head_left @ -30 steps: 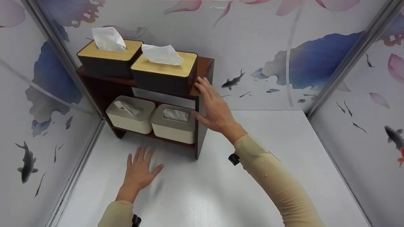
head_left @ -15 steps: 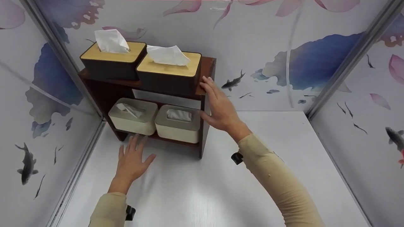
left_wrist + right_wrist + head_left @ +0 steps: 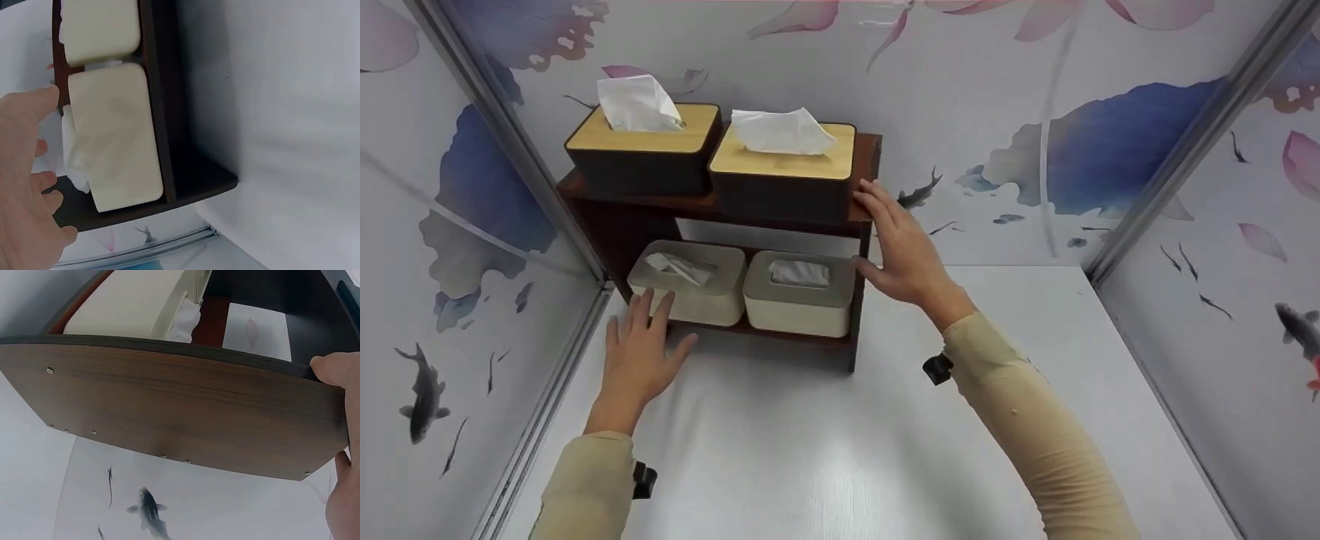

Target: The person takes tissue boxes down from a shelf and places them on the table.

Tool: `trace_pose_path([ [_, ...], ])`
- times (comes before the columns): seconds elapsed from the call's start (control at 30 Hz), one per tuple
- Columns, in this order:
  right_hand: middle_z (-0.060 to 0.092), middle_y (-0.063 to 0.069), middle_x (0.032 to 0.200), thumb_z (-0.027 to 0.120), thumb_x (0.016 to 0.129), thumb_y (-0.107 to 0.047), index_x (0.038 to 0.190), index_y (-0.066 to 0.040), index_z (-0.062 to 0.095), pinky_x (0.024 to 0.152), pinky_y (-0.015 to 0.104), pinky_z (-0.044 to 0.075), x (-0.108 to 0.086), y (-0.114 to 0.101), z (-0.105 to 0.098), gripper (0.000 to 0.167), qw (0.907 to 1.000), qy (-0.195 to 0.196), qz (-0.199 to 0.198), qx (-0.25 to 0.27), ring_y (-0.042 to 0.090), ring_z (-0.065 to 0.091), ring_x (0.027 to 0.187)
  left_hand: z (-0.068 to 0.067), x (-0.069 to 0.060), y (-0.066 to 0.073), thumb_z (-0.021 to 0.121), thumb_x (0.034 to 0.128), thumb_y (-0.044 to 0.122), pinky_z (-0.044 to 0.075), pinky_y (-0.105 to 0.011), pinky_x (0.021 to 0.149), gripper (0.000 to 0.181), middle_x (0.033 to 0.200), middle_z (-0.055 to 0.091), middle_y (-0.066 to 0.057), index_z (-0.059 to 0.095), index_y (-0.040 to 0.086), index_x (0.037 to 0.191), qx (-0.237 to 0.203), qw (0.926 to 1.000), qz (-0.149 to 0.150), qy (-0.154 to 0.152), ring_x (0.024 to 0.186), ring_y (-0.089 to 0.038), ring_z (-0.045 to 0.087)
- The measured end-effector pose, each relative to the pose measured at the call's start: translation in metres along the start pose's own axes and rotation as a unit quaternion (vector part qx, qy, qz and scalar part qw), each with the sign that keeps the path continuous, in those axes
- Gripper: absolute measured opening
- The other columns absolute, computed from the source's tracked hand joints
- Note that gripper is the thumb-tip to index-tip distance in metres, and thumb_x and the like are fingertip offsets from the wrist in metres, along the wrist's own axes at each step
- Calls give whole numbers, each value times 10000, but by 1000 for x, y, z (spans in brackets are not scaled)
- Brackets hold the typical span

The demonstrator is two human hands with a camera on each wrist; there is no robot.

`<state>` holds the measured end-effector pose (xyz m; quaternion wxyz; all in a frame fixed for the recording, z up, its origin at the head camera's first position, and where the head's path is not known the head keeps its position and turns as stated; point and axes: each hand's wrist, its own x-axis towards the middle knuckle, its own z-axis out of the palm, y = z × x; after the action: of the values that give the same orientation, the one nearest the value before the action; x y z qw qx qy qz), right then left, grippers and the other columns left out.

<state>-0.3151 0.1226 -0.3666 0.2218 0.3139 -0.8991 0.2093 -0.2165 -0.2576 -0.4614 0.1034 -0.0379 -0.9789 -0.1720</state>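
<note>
A dark brown wooden shelf (image 3: 780, 335) stands at the back left, a little askew to the back wall. Two black tissue boxes with wooden lids, the left box (image 3: 630, 169) and the right box (image 3: 780, 196), sit on top. Below are two cream tissue boxes with grey lids, one left (image 3: 705, 304) and one right (image 3: 802, 315). My right hand (image 3: 911, 259) grips the shelf's upper right corner, thumb on the front edge of the side panel (image 3: 169, 405). Fingers spread, my left hand (image 3: 637, 356) hovers before the lower left cream box, apparently without touching it.
White printed walls with metal corner posts (image 3: 1170, 150) enclose the white tabletop (image 3: 960, 465) at the back and both sides. The shelf's left end is close to the left wall (image 3: 472, 315). White tissues stick out of the boxes.
The shelf has shifted right and turned slightly, its left end coming forward, with my right hand moving along on its corner. My left hand has moved left and forward toward the lower left box.
</note>
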Motion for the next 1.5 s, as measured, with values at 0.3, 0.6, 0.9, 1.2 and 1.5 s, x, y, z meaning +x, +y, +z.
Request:
trace_pose_path([
  [0.3, 194, -31, 1630, 773, 822, -238, 1516, -156, 281, 1205, 441, 283, 0, 12, -7, 855, 9999, -50, 87, 27, 192, 218, 1507, -34, 19, -3, 537, 982, 337, 65, -683, 1166, 737, 1603, 132, -267, 179, 41, 1554, 190, 9994, -165, 218, 1487, -450, 102],
  [0.6, 205, -14, 1629, 764, 834, -215, 1511, -120, 291, 1211, 431, 270, -2, 21, -13, 832, 10000, 2, 22, 32, 199, 240, 1499, -73, 35, -2, 541, 970, 260, 36, -653, 1186, 848, 1645, -37, -182, -24, 56, 1569, 350, 9966, -343, 662, 1515, -397, 17],
  [0.9, 177, -32, 1634, 757, 846, -180, 1517, -155, 269, 1222, 441, 244, -3, 27, -15, 830, 9994, -67, 40, 323, 201, 231, 1500, -101, 47, 2, 523, 974, 272, -22, -632, 1197, 923, 1631, -204, -89, -189, 111, 1539, 619, 9948, -457, 670, 1522, -355, -86],
  [1.2, 203, 5, 1629, 753, 846, -159, 1509, -128, 279, 1219, 448, 246, -4, 35, -18, 816, 9992, -9, -87, 397, 222, 261, 1488, -111, 58, 2, 513, 974, 256, -75, -621, 1195, 892, 1619, -238, -84, -162, 179, 1553, 416, 9961, -571, 526, 1515, -347, -138],
  [1.5, 220, 10, 1625, 749, 846, -156, 1507, -126, 283, 1222, 450, 240, -6, 43, -22, 809, 9991, -50, -53, 422, 224, 259, 1492, -112, 61, 4, 520, 946, 200, -69, -535, 1231, 854, 1641, -161, -103, -50, 102, 1575, 384, 9968, -241, 652, 1526, -338, -88],
])
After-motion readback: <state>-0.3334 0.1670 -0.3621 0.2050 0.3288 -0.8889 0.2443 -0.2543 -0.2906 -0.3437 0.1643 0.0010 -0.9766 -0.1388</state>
